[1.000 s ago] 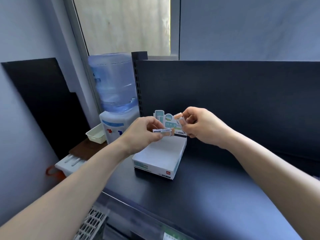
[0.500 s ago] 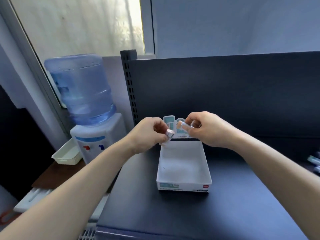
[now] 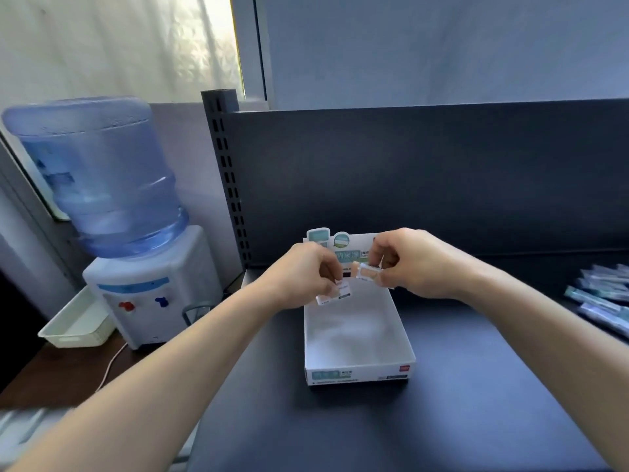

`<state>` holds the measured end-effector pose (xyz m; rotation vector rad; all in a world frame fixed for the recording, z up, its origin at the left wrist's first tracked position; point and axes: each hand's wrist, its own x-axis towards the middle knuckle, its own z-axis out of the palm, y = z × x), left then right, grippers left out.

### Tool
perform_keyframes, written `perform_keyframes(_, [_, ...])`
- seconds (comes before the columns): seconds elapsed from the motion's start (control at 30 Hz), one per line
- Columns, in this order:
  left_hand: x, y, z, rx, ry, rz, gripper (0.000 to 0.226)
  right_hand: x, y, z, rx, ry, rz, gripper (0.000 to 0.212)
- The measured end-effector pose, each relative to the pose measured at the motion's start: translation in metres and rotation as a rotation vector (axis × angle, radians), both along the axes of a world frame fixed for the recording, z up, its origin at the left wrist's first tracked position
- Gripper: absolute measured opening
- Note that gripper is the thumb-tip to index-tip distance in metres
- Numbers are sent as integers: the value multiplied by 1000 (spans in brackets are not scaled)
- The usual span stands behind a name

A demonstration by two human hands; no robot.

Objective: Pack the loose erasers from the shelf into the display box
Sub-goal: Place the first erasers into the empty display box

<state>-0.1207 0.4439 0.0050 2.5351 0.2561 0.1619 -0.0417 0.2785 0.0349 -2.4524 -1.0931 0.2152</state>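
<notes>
While both hands meet just above the far end of the display box (image 3: 359, 373), each one pinches a small wrapped eraser. The left hand (image 3: 301, 279), at the centre of the frame, has its fingers curled down round a white-labelled eraser (image 3: 335, 294) that hangs over the box's far left corner. The right hand (image 3: 413, 264), just to the right of it, grips a second eraser (image 3: 368, 272) with a pale orange body between thumb and curled fingers, held level and a little higher than the first. The two erasers are close to each other; I cannot tell whether they touch.

The display box is white and open-topped and sits on the dark shelf (image 3: 459, 430) in the lower middle of the frame. Its printed header card stands upright behind the hands, and its floor shows bare white. At the right edge of the frame, a heap of loose wrapped items (image 3: 604, 294) lies on the same shelf, well apart from the box and too blurred to identify.

Behind the box rises the shelf's dark back panel (image 3: 425, 178), with a slotted post (image 3: 226, 185) at its left end. At the left of the frame a water dispenser (image 3: 153, 298) carries a large blue bottle (image 3: 98, 178), and a white tray (image 3: 76, 332) sits just beside its base
</notes>
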Motion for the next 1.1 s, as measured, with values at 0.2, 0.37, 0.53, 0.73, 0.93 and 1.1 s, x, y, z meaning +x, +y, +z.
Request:
perform_keyframes(0.2, [5,1,-11,56,34,29,17,7,5,1,-95,19,48,12])
perform_keyframes(0.37, [4,1,-22,123,23,34,22,12,12,-1,-193,-11,102,14])
perform_keyframes(0.53, [0,5,-27,229,-24,59,24,14,18,-4,-232,-20,154,15])
perform_keyframes(0.73, [-10,13,-27,351,-19,134,22,14,24,-8,-231,-23,189,13])
perform_keyframes(0.93, [-16,15,-30,212,-13,222,20,10,34,-11,-247,-14,212,12])
perform_keyframes(1.1, [-23,14,-29,191,1,227,21,4,42,-15,-251,-14,207,15])
